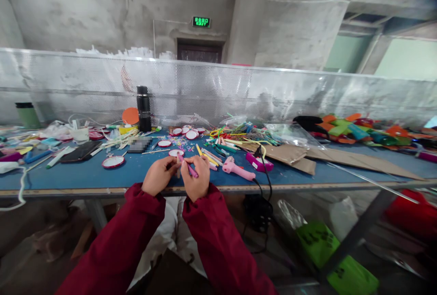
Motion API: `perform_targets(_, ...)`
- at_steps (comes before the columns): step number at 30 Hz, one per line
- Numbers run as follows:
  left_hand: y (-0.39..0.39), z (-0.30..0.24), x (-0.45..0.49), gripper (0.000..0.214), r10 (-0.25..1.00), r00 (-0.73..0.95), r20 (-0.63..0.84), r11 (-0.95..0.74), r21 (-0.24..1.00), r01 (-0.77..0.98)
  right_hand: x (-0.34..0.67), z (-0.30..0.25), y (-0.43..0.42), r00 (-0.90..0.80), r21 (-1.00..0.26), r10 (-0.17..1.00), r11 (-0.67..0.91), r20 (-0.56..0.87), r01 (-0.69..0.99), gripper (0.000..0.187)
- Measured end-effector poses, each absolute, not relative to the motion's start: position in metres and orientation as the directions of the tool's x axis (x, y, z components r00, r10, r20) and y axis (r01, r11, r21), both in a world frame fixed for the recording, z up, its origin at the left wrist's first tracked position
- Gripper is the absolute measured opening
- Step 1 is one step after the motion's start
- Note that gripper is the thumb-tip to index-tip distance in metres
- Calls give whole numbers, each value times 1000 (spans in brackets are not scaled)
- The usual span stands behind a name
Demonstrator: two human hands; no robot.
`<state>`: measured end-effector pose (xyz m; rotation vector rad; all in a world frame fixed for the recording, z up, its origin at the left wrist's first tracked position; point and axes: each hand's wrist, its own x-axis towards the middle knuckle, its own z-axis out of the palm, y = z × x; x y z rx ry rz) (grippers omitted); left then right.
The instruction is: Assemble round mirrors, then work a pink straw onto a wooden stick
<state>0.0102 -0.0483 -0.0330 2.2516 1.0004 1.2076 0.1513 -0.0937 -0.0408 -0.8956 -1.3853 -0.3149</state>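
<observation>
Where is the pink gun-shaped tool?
In the head view, right of centre, the pink tool lies on the blue table between the right hand and purple box.

Held pen (193, 172): pinkish purple. Sleeves (221, 240): plain deep red. Tabletop (136, 177): flat blue, tan strip along front edge. Round discs (114, 162): white, red rims; another disc (130, 115) solid orange. Loose pens (209, 159): some yellow, some pale. Glue gun (238, 169): pink. Small box (258, 162): magenta-purple, white label. Tall bottle (144, 108): black. Cup (28, 119): muted green, black lid (23, 105). Cardboard (362, 160): plain brown. Mesh panel (205, 83): silver-grey, dotted with holes. Wall (85, 8): blotchy grey. Exit sign (201, 22): bright green lettering on dark. Floor bag (355, 277): lime green.
</observation>
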Motion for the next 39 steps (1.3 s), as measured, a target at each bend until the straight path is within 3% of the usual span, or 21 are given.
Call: perform_targets(39,-51,-30,10,31,737,387,554,-676,614,407,151,-40,-94,207,-372,318,654,925,658,12)
